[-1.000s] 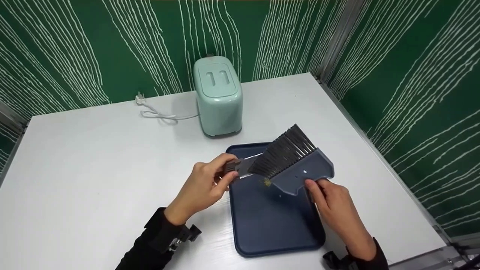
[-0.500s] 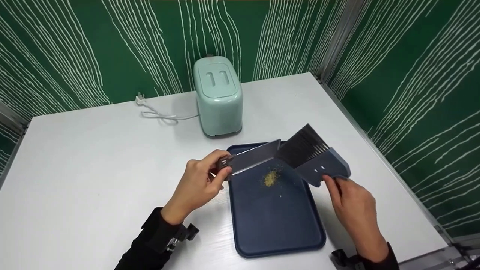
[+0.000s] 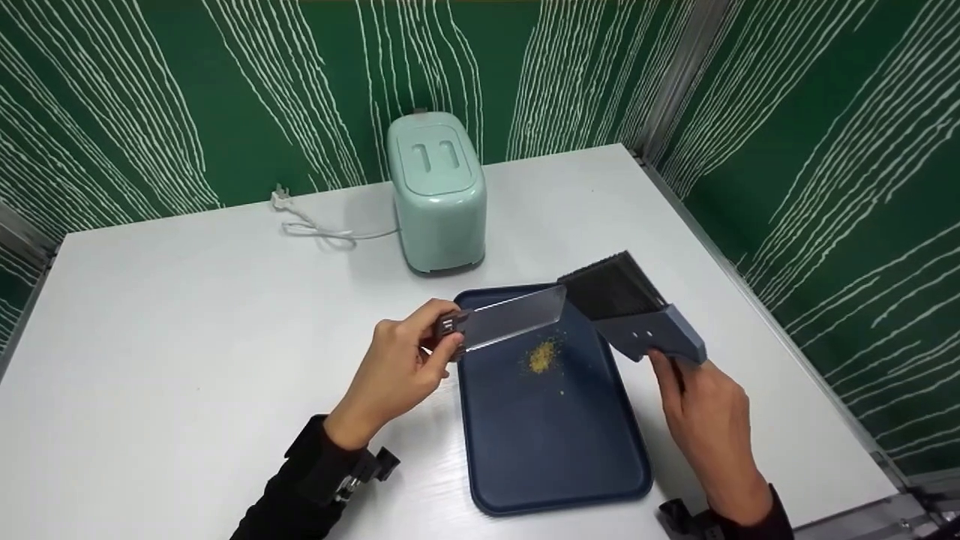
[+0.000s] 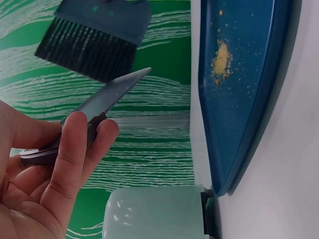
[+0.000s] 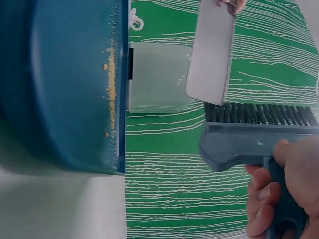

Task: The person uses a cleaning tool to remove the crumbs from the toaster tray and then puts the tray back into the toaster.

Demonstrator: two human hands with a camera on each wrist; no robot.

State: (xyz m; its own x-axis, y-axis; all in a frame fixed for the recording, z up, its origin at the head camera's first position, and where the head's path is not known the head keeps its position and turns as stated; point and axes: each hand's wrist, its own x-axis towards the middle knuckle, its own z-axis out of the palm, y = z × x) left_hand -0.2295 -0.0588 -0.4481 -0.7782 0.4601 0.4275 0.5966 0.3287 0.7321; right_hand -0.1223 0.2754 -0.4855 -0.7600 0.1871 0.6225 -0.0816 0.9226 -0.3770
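My left hand (image 3: 397,375) pinches the dark end of a flat metal crumb tray (image 3: 514,319), which is tilted above a navy serving tray (image 3: 555,457). The plate's surface looks bare in the right wrist view. My right hand (image 3: 705,420) grips the handle of a blue brush (image 5: 234,142) with black bristles (image 3: 615,289). The bristle corner lies at the plate's far end; whether they touch I cannot tell. A small heap of yellowish crumbs (image 3: 541,356) lies on the serving tray below, with one loose crumb (image 3: 562,393) nearer me.
A mint-green toaster (image 3: 442,202) stands behind the serving tray. Its white cord (image 3: 337,234) and plug (image 3: 280,199) lie to its left on the white table (image 3: 187,337). Green walls (image 3: 247,112) with white streaks border the table at the back and right.
The brush has moved right, off the crumb tray's surface to its far end. Crumbs have gathered on the serving tray. In the last half second both hands have barely moved.
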